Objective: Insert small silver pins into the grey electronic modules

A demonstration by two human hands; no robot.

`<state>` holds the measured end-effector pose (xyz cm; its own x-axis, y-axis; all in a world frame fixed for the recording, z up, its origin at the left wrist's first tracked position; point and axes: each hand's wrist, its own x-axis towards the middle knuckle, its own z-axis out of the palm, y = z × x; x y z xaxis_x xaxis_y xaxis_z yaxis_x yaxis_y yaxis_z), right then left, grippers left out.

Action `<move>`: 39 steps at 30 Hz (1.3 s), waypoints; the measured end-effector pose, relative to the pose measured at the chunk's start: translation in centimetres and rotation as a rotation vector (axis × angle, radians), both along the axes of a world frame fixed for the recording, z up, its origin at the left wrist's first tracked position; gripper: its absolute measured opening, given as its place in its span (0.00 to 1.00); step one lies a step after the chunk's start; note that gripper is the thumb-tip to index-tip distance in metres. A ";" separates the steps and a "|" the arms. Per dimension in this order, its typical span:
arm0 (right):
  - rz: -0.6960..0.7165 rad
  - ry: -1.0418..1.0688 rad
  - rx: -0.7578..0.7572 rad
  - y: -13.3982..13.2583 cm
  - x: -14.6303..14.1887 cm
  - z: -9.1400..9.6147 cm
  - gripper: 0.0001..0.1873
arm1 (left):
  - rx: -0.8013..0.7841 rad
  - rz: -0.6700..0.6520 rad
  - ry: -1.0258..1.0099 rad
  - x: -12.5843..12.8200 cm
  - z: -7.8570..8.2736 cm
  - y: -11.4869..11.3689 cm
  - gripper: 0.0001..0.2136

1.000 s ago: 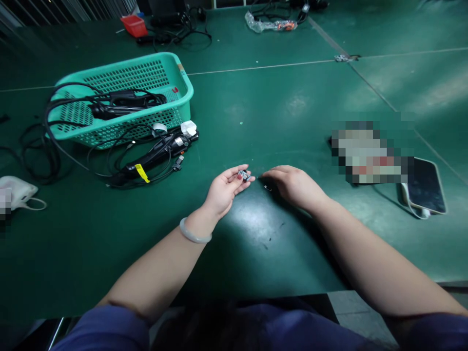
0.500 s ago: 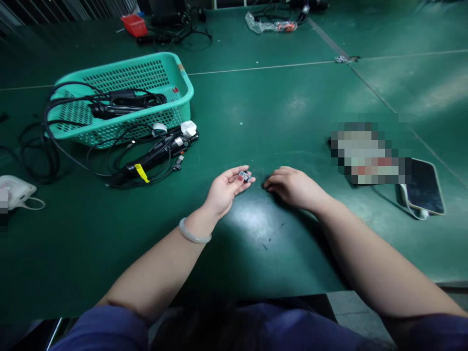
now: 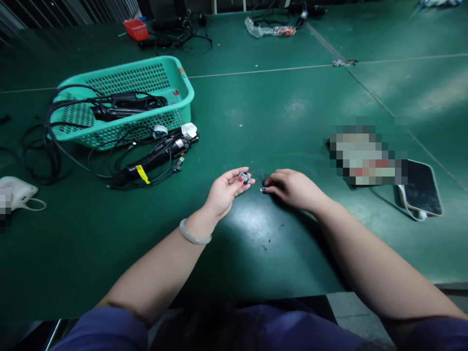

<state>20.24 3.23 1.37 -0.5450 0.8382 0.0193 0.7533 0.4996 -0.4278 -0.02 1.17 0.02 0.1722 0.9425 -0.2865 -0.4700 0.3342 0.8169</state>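
My left hand [image 3: 225,191] is palm up, with the thumb pressed down on a small silver-and-black part [image 3: 244,177] that lies across the fingers. It looks metallic, but is too small to make out further. Just to the right, my right hand [image 3: 292,187] rests low at the table with curled fingers. At its thumb tip a tiny pale, frame-like piece [image 3: 263,189] sticks out to the left. The curled fingers partly hide how it is gripped. The two hands are a short gap apart.
On the left stands a green basket [image 3: 185,105] holding black corded tools. A black corded device [image 3: 153,158] with a yellow tag lies before it. To the right are a phone [image 3: 422,187] with a white cable and a blurred-out item [image 3: 365,158]. A white object [image 3: 18,192] sits far left.
My right thumb has moved away from the fingers, and the tiny pale piece now shows at its tip. My left hand keeps its hold on the part. The view has shifted slightly.
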 end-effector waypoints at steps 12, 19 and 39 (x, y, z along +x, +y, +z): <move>0.003 -0.005 0.012 0.2 0.3 -0.3 0.11 | -0.007 0.003 0.008 0.0 0.2 -0.1 0.09; 0.036 0.013 0.068 -0.1 -0.5 -0.6 0.08 | -0.004 -0.005 0.008 0.0 0.3 0.0 0.09; 0.041 0.050 0.114 -0.8 -1.2 -0.6 0.11 | -0.024 0.011 0.015 0.1 0.4 -0.1 0.09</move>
<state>19.06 2.45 0.73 -0.5751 0.8059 0.1410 0.7103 0.5773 -0.4027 0.11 1.09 0.39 0.1570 0.9370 -0.3120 -0.4613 0.3489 0.8158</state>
